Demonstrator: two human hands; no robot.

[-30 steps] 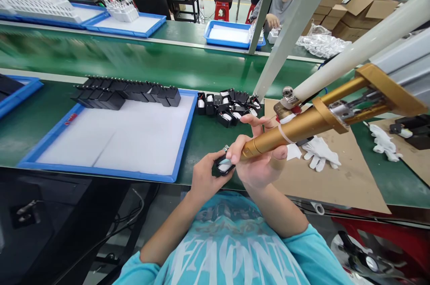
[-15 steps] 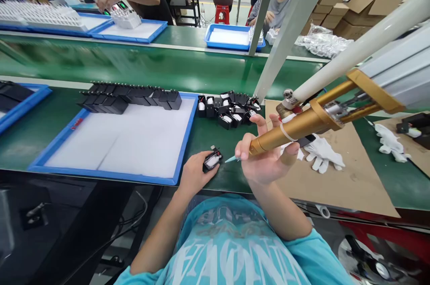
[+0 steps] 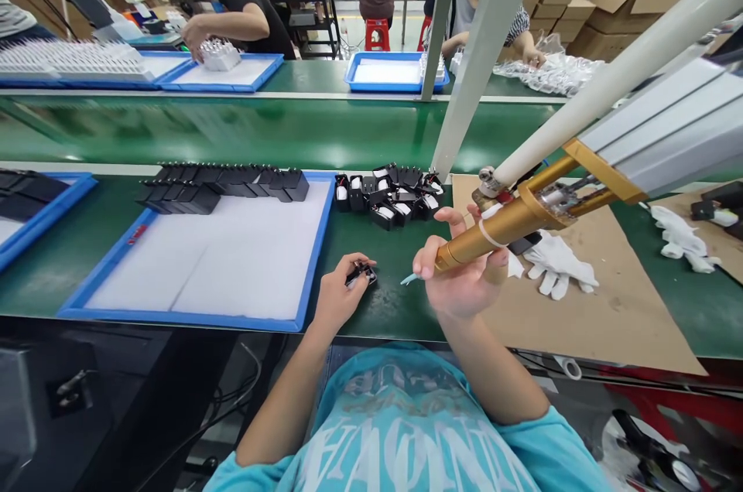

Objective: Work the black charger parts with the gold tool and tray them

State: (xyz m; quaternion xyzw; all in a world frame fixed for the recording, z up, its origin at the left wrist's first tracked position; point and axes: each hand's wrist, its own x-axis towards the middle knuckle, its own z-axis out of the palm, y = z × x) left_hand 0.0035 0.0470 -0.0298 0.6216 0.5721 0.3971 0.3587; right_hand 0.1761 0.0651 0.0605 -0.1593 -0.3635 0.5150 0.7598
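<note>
Small black plastic part (image 3: 361,275) pinched in left hand (image 3: 340,295), right hand (image 3: 461,283) gripping gold metal dispenser (image 3: 499,225).

Tray (image 3: 191,275): your 10 o'clock, row of parts (image 3: 220,186) along its far edge.
Pile of parts (image 3: 388,198): 12 o'clock, just right of the tray.
Single part (image 3: 361,275): before the pile, in your left hand (image 3: 340,295).
Tool (image 3: 499,223) in your right hand (image 3: 464,287): 1 o'clock.
Gloves (image 3: 557,264): 2 o'clock, on the cardboard sheet (image 3: 609,322).

Left hand (image 3: 340,295) lowered the black part (image 3: 361,274) away from the dispenser tip (image 3: 409,278)
</note>
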